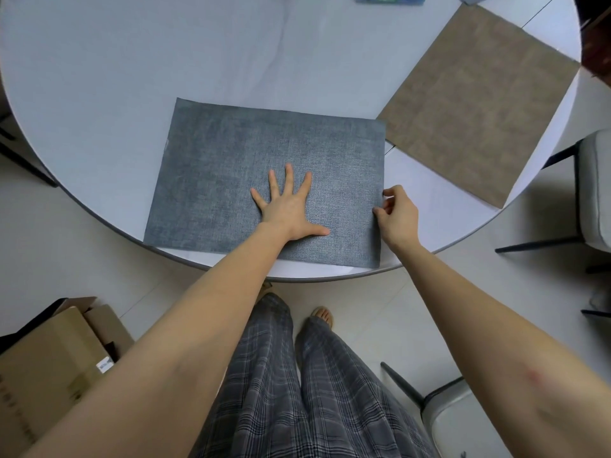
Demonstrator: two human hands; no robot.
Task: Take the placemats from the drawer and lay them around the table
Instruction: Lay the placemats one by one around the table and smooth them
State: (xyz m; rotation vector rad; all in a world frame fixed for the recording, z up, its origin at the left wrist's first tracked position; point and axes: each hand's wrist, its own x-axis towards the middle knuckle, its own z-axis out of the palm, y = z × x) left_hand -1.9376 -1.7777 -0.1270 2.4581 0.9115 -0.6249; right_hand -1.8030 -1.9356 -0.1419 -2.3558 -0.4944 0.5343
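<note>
Two placemats: grey placemat under both hands, brown placemat.

Counting from my remote seat, here's what I'm seeing: two placemats lying on one round table, grey placemat plus brown placemat. Two hands showing, left hand and right hand. Two chairs sitting at right, upper chair, lower chair. One cardboard box sitting on floor.

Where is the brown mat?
The brown woven rectangular placemat lies at the round white table's right edge, just right of the grey woven placemat.
</note>
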